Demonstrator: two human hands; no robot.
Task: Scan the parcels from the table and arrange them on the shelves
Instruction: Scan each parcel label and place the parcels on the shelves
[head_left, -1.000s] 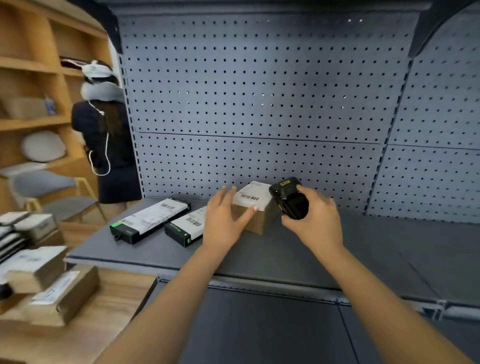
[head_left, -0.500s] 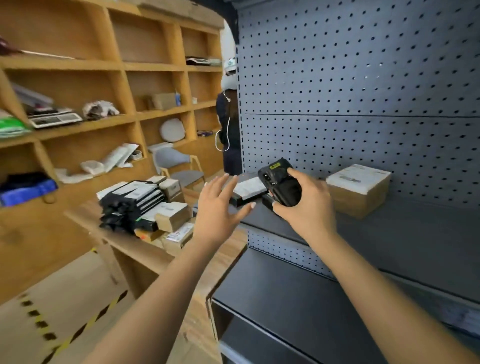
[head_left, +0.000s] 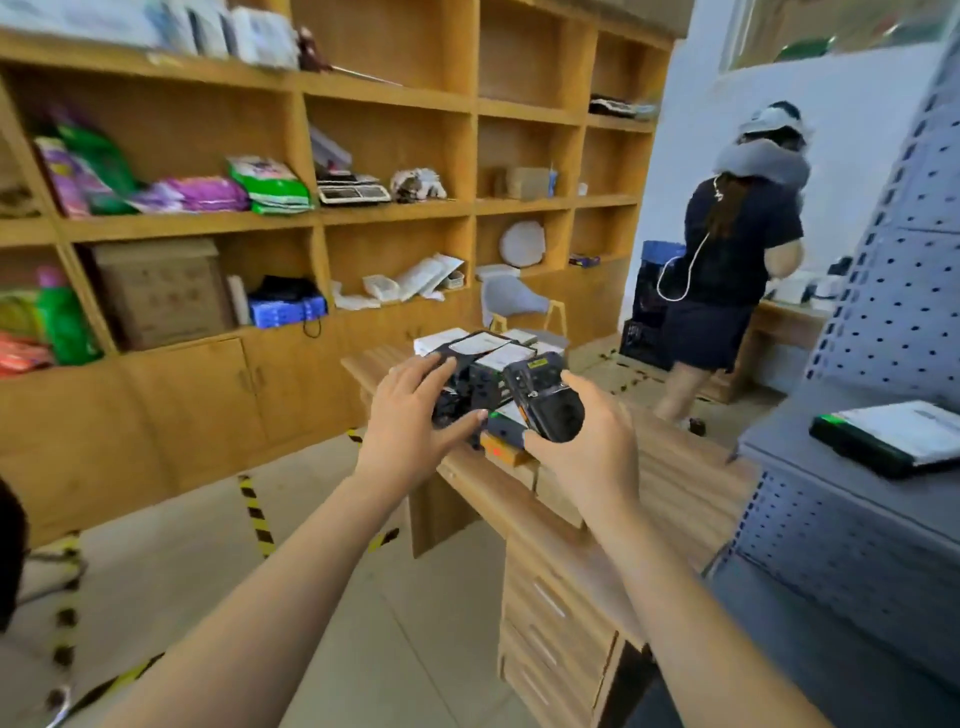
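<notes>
My right hand (head_left: 592, 447) grips a black handheld scanner (head_left: 545, 397), held above the wooden table (head_left: 670, 467). My left hand (head_left: 410, 415) is spread with straight fingers, reaching over a pile of black parcels with white labels (head_left: 483, 364) on the table's far end; whether it touches them I cannot tell. A small orange-brown box (head_left: 506, 452) lies under the pile's near edge. On the grey metal shelf (head_left: 810, 462) at the right lies a flat black parcel with a white label (head_left: 893, 436).
Wooden wall shelving (head_left: 311, 218) filled with bags and boxes runs along the left. A person in dark clothes (head_left: 727, 270) stands at the back right beside another desk. A grey chair (head_left: 519, 306) sits behind the table. Yellow-black tape marks the floor (head_left: 254, 514). Table drawers (head_left: 550, 623) face me.
My view has swung left from the grey shelf to the table. My left hand let go of the brown box on the shelf and now reaches over the parcel pile. The scanner stays in my right hand.
</notes>
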